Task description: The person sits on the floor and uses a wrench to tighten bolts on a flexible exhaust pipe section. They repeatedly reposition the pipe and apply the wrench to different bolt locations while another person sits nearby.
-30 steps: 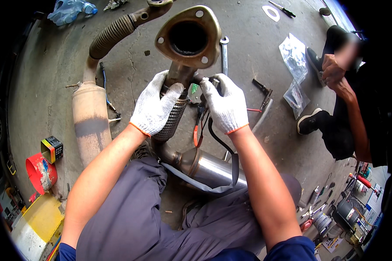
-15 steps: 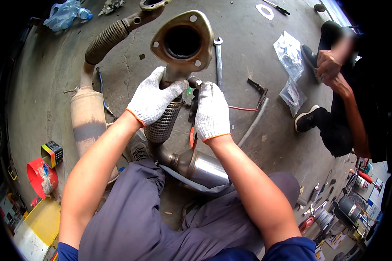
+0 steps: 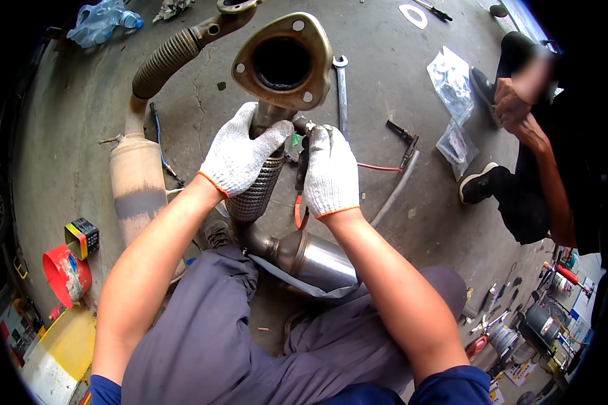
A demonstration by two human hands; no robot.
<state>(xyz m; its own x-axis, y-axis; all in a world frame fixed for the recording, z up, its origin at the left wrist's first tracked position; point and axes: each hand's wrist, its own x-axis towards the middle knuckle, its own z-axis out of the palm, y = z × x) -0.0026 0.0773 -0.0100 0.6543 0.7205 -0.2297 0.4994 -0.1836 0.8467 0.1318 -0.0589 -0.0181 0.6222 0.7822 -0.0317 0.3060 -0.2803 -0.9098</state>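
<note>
An exhaust pipe with a three-hole flange (image 3: 312, 42), a braided flexible section (image 3: 255, 192) and a shiny metal canister (image 3: 321, 260) rises between my legs. My gloved left hand (image 3: 242, 148) is wrapped round the pipe just under the flange, thumb toward the right. Beside it, my gloved right hand (image 3: 332, 169) is closed, fingertips pinched at a small metal fitting (image 3: 302, 125) on the pipe's right side. Whatever sits in those fingertips is too small to make out. Red-handled pliers (image 3: 298, 210) show below, between the pipe and my right wrist.
An older rusty exhaust (image 3: 138, 169) lies at left. A wrench (image 3: 342, 91), a grey tube (image 3: 398, 185) and plastic bags (image 3: 450, 77) lie on the floor. Another person's hands (image 3: 513, 108) are at the right. A red container (image 3: 66, 275) stands at lower left.
The view has shifted very slightly. Both hands keep nearly the same places on the pipe; the right fingertips have turned a little at the fitting.
</note>
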